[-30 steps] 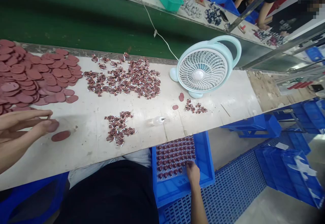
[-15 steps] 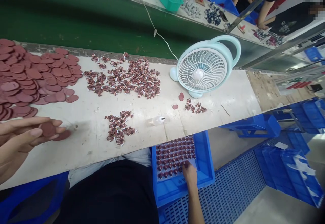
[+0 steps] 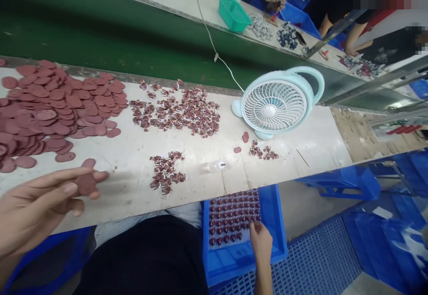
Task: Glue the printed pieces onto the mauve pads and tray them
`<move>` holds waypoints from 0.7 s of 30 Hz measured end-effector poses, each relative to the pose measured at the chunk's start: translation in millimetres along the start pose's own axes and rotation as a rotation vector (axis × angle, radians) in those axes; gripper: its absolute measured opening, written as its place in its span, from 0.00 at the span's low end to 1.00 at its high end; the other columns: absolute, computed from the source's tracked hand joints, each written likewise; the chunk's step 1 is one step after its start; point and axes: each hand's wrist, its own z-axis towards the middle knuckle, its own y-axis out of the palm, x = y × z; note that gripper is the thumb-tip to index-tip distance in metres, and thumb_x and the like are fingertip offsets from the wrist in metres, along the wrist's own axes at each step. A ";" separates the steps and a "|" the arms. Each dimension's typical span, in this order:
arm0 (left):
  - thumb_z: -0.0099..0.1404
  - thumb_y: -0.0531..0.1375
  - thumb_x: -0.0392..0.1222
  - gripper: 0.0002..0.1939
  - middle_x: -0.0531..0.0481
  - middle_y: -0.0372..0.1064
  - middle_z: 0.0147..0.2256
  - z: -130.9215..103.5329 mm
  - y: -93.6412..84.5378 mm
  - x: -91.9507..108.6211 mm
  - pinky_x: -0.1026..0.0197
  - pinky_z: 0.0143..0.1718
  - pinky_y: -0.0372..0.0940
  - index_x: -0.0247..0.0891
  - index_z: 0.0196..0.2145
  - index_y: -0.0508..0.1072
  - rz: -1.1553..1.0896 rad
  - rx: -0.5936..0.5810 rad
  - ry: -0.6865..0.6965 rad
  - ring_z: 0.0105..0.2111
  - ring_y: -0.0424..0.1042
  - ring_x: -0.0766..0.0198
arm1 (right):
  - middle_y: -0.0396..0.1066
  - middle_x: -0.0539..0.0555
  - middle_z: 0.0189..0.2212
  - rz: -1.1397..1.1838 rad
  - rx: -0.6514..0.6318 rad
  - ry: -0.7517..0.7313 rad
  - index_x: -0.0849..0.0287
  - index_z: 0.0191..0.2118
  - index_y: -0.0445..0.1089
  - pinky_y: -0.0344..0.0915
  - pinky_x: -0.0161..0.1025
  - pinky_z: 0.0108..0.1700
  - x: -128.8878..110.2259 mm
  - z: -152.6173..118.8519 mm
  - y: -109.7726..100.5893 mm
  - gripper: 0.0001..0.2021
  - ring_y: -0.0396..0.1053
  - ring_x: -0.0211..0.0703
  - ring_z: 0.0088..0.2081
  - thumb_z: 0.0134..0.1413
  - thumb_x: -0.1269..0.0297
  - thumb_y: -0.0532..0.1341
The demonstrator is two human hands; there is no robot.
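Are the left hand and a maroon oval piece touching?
Touching: the head view shows the maroon oval piece held between left hand's thumb and fingers.

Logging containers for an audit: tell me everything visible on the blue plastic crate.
Rectangular blue plastic crate, open-topped, upright, dark marks on its near wall. It sits below the near edge of the pale bench, partly hidden by it. Inside, small dark red pieces sit in rows on a pale sheet. The right hand reaches in; contact with the crate is unclear.
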 end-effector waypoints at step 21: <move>0.60 0.79 0.41 0.15 0.45 0.89 0.47 -32.5 144.0 -53.2 0.73 0.25 0.74 0.42 0.45 0.87 -0.675 -0.373 -0.033 0.37 0.90 0.57 | 0.53 0.37 0.23 1.100 -1.011 0.014 0.54 0.40 0.79 0.46 0.21 0.15 -238.8 -104.8 106.4 0.22 0.40 0.26 0.18 0.69 0.41 0.59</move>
